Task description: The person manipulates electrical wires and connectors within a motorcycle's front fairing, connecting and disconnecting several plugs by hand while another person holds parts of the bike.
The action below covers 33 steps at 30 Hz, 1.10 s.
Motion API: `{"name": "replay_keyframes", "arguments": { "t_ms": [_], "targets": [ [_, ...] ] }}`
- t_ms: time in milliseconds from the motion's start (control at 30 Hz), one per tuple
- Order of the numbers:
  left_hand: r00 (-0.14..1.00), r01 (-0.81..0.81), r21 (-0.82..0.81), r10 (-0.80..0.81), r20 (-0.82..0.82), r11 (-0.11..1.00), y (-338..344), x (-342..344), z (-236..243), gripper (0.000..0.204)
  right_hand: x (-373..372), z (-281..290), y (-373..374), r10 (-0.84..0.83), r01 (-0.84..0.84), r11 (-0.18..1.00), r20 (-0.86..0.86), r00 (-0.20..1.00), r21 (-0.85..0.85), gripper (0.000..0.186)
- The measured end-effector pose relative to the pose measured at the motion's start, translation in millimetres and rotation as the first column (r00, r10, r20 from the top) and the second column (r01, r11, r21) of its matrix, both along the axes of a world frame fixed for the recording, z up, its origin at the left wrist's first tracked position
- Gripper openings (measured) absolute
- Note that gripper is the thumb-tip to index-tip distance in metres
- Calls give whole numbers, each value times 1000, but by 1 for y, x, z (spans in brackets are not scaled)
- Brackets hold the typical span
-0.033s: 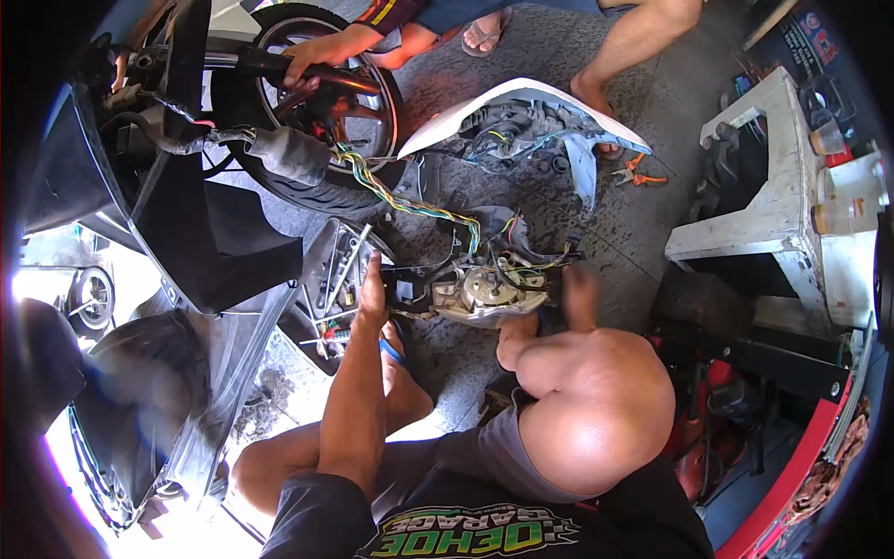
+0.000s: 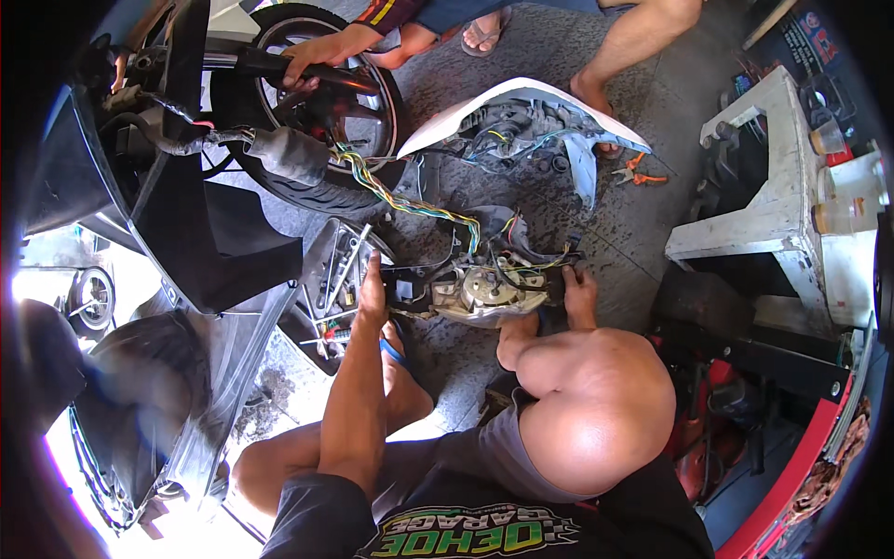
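My left hand (image 2: 372, 289) grips the left end of a cream handlebar cover assembly (image 2: 489, 296) with a round gauge housing, wires and black fittings. My right hand (image 2: 579, 289) has its fingers curled on the assembly's right end. A yellow, green and blue wire bundle (image 2: 410, 200) runs from the assembly up-left to a grey sleeve (image 2: 289, 156) on the motorcycle. Just left of my left hand, a dark tray (image 2: 331, 289) holds several wrenches and other tools.
A motorcycle's front wheel (image 2: 382, 112) and black bodywork (image 2: 223, 265) fill the upper left. A co-worker's hand (image 2: 307, 65) grips the fork tube. A white panel (image 2: 507, 93), orange-handled pliers (image 2: 643, 177) and that person's bare feet are beyond. A white wooden stool (image 2: 782, 214) stands right.
My right hand, blurred in the earlier frame, now shows clearly at the assembly's right end. Otherwise almost nothing differs.
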<state>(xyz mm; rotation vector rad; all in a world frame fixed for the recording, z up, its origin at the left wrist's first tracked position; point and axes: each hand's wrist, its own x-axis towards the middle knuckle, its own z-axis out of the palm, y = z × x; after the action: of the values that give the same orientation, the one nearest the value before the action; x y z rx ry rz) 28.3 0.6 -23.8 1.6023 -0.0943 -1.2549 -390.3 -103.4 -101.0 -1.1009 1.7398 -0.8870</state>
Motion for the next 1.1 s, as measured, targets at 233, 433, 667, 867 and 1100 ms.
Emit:
{"name": "replay_keyframes", "arguments": {
  "t_ms": [233, 433, 667, 867, 1100],
  "targets": [
    [988, 28, 87, -41, 150, 996, 4, -4, 22, 99, 14, 27, 3, -14, 15, 997, -3, 1000, 80, 39],
    [989, -99, 58, 92, 120, 993, 1, 0, 5, 85, 11, 24, 2, 1, -1, 993, 0, 1000, 121, 39],
    [995, 23, 20, -25, 97, 1000, 4, -2, 23, 100, 12, 25, -1, -10, 6, 978, 19, 1000, 210, 44],
    [974, 100, 54, -109, 199, 994, 11, 6, 7, 94, 24, 64, 3, -118, -82, 920, -472, 874, -383, 28],
    [973, 53, 96, -73, 217, 994, 14, 3, 5, 94, 70, 162, 4, 302, -364, 877, -231, 925, -313, 18]
  ]
}}
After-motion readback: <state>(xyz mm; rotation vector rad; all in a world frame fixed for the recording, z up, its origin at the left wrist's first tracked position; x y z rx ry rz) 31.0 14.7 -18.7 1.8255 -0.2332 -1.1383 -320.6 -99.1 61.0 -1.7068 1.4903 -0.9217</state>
